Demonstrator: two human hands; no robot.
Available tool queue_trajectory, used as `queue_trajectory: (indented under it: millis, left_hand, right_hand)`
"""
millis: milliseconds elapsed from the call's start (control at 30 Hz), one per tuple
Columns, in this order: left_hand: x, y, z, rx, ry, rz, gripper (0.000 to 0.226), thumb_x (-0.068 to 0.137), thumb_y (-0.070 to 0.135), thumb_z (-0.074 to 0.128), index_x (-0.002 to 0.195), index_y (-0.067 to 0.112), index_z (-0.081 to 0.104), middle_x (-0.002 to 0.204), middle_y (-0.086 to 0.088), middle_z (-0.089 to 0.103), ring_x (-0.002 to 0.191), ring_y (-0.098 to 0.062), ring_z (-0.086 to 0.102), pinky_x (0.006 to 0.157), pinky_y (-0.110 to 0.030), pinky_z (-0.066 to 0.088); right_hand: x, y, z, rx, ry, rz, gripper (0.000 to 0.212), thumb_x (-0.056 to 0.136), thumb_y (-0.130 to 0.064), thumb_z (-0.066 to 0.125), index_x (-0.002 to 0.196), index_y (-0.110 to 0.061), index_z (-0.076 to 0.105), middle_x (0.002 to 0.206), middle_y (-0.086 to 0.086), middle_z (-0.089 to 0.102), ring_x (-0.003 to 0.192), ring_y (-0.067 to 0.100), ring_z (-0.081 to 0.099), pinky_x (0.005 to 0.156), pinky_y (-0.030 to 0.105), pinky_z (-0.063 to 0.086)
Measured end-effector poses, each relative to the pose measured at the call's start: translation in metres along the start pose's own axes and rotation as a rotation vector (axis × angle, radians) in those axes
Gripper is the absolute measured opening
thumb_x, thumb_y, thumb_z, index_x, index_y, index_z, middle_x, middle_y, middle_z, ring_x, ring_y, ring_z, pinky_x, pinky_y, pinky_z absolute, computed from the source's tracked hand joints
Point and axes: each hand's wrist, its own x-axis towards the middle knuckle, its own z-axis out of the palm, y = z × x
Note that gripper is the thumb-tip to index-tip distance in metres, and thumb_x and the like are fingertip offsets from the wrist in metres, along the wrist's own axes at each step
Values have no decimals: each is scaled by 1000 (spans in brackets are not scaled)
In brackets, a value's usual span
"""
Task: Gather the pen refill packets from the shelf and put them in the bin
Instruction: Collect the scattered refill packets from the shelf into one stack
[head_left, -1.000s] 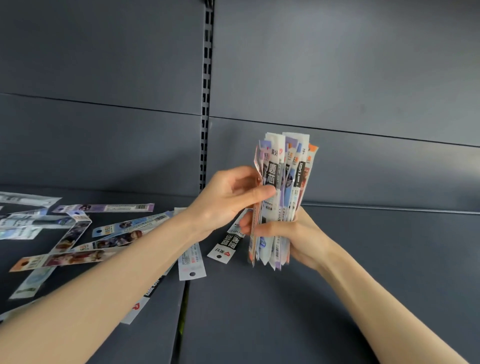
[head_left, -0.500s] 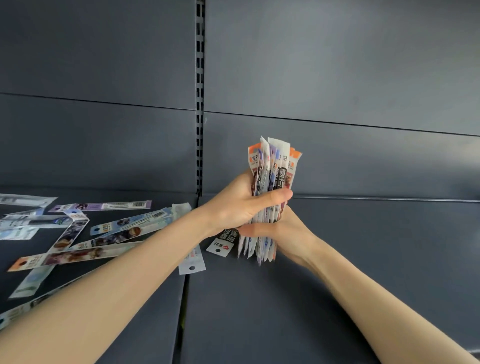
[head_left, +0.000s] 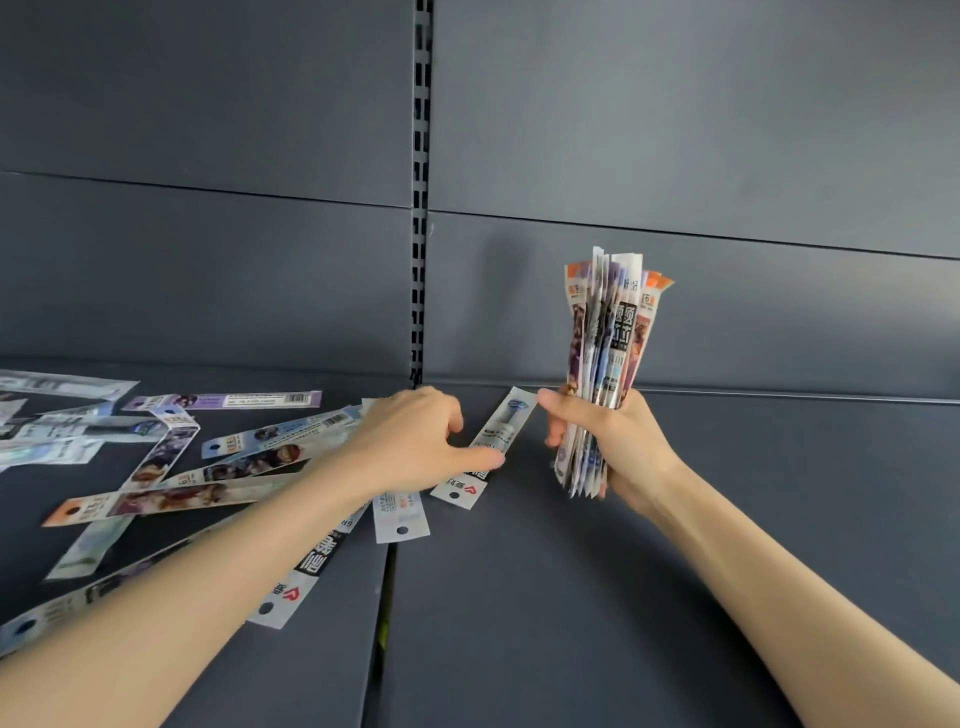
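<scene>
Scattered packets (head_left: 249, 462) litter the shelf (head_left: 779, 519) leftward; its right half lies bare.

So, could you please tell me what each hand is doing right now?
Left hand: thumb on a loose packet on the shelf; grip cannot be told.
Right hand: closed round the bundle of packets.

Location: retail shop, gondola shelving bay
Grey metal shelf (head_left: 649, 597) with back panels (head_left: 675, 130) and a slotted upright (head_left: 420, 208); loose packets (head_left: 223, 401) carry barcodes and hang holes
</scene>
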Motion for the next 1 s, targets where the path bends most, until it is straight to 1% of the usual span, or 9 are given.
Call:
queue_trajectory:
  millis: [100,233,300,400,467,600,700,867,1000]
  left_hand:
    - [2,5,8,128,-58,-3,58,76,62,59,106,13,60,108,-2,55,103,-22,52,80,-33,38]
    - [7,6,13,-71,-86,-8,32,81,39,65,95,12,56,95,-3,55,89,-23,54,73,-33,40]
    - [6,5,13,-169,-24,19,20,81,28,66,90,19,50,86,2,54,81,-22,54,65,-31,38]
    - [-1,3,-1,-284,141,122,15,78,22,72,87,24,60,77,8,62,74,-17,55,63,-28,38]
    - [-7,1,-18,-420,278,218,13,75,19,76,83,21,66,76,6,69,69,-14,61,64,-27,43]
    - [-13,3,-40,-929,378,278,17,75,7,74,92,6,70,84,0,76,69,-9,71,63,-17,54]
    - [-11,7,-37,-1111,418,255,13,80,9,70,92,11,71,82,-1,76,65,-8,68,61,-19,54]
    - [-11,14,-32,-1200,412,325,24,75,23,70,96,11,67,88,-5,72,74,-9,69,66,-19,53]
    - [-12,28,-27,-1090,159,393,39,73,37,63,109,23,61,104,5,70,96,-6,68,81,-18,54]
  right_hand:
    - [1,2,0,26,-15,-11,20,83,-10,68,64,-10,63,63,6,64,66,21,59,66,36,49]
    - [2,2,1,-17,-30,-8,5,81,-7,69,85,-5,72,88,8,72,82,17,66,78,33,54]
    - [2,1,0,-92,-32,-41,16,80,-8,71,96,-8,74,100,5,74,87,11,67,84,26,53]
    - [0,-8,-2,-226,-77,-109,26,78,-9,73,104,-14,72,103,-5,73,81,-5,66,74,9,50]
    - [0,-11,-5,-264,-79,-114,24,77,-10,74,102,-13,73,99,2,74,80,2,67,75,14,53]
    - [-3,-13,0,-196,-143,-59,14,76,-7,75,89,-4,71,92,19,74,84,26,71,85,42,56]
    - [-8,-13,14,-46,-220,-25,12,77,1,72,86,-6,70,81,15,75,79,32,73,78,42,59]
    - [-10,-14,30,10,-232,-121,23,71,4,75,83,-12,63,60,-1,62,54,15,61,58,26,54]
    - [-10,-9,35,-64,-248,-173,20,65,3,76,81,-5,68,76,10,72,75,26,69,75,40,59]
